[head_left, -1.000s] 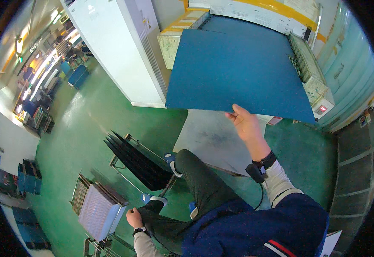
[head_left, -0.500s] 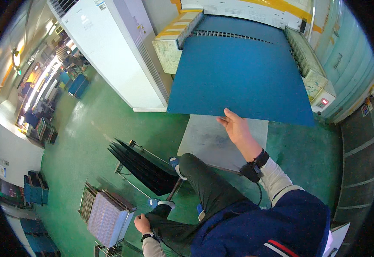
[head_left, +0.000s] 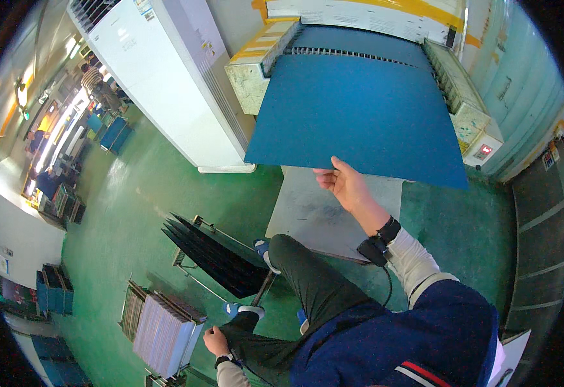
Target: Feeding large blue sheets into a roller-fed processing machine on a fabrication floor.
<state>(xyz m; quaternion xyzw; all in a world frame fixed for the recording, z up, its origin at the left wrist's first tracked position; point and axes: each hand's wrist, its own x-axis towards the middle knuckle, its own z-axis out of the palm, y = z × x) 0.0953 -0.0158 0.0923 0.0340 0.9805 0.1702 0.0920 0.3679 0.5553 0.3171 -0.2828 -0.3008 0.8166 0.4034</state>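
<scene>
A large blue panel slants out of a roller machine at the top. My right hand is at the panel's near edge, thumb over the top and fingers curled below it, pinching the edge. A second blue sheet lies farther back, beyond a row of small rollers. My left hand rests closed on my left knee, well away from the panel, with nothing visible in it. Below the panel is a flat grey board.
Dark thin panels stand in a metal rack by my feet. Left of it, another rack holds many pale boards. A tall white cabinet unit stands left of the machine. Dark ribbed panelling borders the right. People work far left.
My right hand has shifted slightly left and up along the panel's edge, its thumb now over the top. The whole view has shifted slightly. The left hand stays on the knee.
</scene>
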